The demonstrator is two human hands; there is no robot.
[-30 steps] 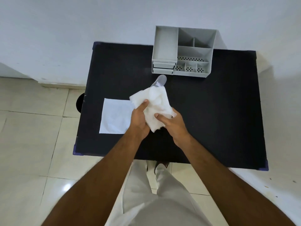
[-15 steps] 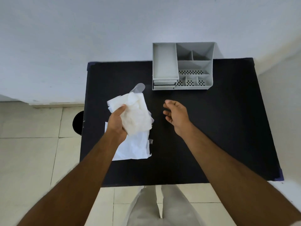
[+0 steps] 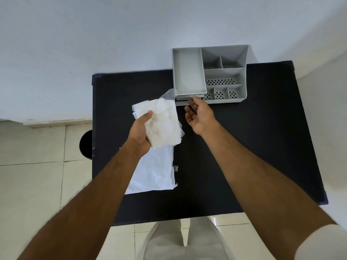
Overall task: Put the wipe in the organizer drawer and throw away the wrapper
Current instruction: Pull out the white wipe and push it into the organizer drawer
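My left hand [image 3: 139, 132] grips a folded white wipe [image 3: 162, 121] above the black table [image 3: 253, 147], left of the middle. A clear plastic wrapper [image 3: 168, 94] sticks out behind the wipe's top edge. The grey organizer [image 3: 224, 76] stands at the table's far edge, with its small drawers [image 3: 185, 98] at the front left. My right hand [image 3: 199, 114] is open, palm toward the left, its fingertips touching or almost touching the drawer fronts. The drawers look closed.
A white sheet [image 3: 154, 171] lies flat on the table under my left forearm. A round black bin [image 3: 86, 145] stands on the tiled floor just beyond the table's left edge. A white wall rises behind the table.
My right hand let go of the wipe, then reached forward to the organizer's drawer fronts. My left hand kept the wipe and shifted left.
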